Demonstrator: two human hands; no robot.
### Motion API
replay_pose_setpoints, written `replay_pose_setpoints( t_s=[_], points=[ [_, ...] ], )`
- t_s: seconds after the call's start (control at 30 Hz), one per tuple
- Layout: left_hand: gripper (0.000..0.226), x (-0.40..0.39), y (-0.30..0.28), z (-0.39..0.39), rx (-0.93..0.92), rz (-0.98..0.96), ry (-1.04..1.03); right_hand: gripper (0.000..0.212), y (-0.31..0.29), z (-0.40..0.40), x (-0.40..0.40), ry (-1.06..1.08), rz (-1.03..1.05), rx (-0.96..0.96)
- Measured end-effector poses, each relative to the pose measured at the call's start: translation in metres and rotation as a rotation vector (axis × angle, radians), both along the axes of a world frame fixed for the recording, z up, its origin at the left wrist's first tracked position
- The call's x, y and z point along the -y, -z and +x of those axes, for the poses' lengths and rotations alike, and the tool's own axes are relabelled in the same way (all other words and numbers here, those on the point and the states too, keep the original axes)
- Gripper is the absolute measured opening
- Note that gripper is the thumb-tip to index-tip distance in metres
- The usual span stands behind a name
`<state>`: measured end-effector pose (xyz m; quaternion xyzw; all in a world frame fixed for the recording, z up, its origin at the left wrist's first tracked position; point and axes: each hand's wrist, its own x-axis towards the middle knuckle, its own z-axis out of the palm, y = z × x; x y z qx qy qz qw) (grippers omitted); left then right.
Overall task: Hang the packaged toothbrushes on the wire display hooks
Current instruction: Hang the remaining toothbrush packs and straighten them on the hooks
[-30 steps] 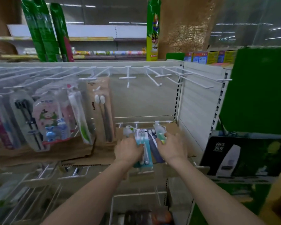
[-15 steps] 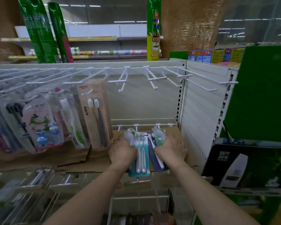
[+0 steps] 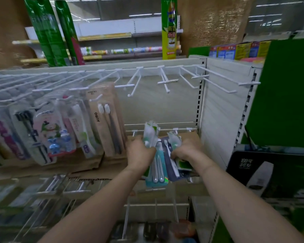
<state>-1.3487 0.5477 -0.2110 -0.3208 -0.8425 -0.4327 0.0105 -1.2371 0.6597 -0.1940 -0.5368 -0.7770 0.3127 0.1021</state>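
Between both hands, the toothbrush packs point(image 3: 157, 165) stand long axis upright; the left hand point(image 3: 140, 152) grips a green-white pack point(image 3: 150, 135) lifted toward the empty hooks point(image 3: 135, 83) far above, while the right hand point(image 3: 187, 151) clutches the remaining bundle.

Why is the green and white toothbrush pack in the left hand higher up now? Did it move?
Yes. The left hand has lifted the green and white pack up. Its top now pokes above the lower hook rail, where before it sat at that rail.
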Motion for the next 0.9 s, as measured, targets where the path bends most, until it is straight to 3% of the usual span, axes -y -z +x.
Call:
replay_pose_setpoints(
  t_s=[0.13, 0.3, 0.4, 0.6, 0.73, 0.9],
  points=[
    [0.039, 0.004, -0.007, 0.005, 0.069, 0.015, -0.01, 0.038, 0.004, 0.0, 0.001, -0.012, -0.036, -0.064],
    [0.027, 0.011, -0.008, 0.007, 0.157, -0.01, -0.016, 0.015, 0.006, 0.003, 0.013, -0.035, 0.206, 0.014],
    [0.034, 0.016, -0.01, 0.007, 0.182, 0.03, -0.029, 0.013, 0.006, 0.007, 0.013, -0.059, 0.253, 0.02],
    [0.04, 0.019, -0.022, 0.014, 0.153, 0.117, 0.008, 0.013, 0.005, 0.006, 0.015, -0.008, 0.262, -0.186],
    [0.045, 0.031, -0.027, 0.017, 0.207, 0.129, -0.015, 0.033, 0.0, 0.005, 0.025, 0.034, 0.359, -0.351],
    [0.048, 0.055, -0.034, 0.022, 0.245, 0.145, -0.013, 0.02, -0.005, 0.005, 0.053, 0.075, 0.23, -0.477]
  ],
)
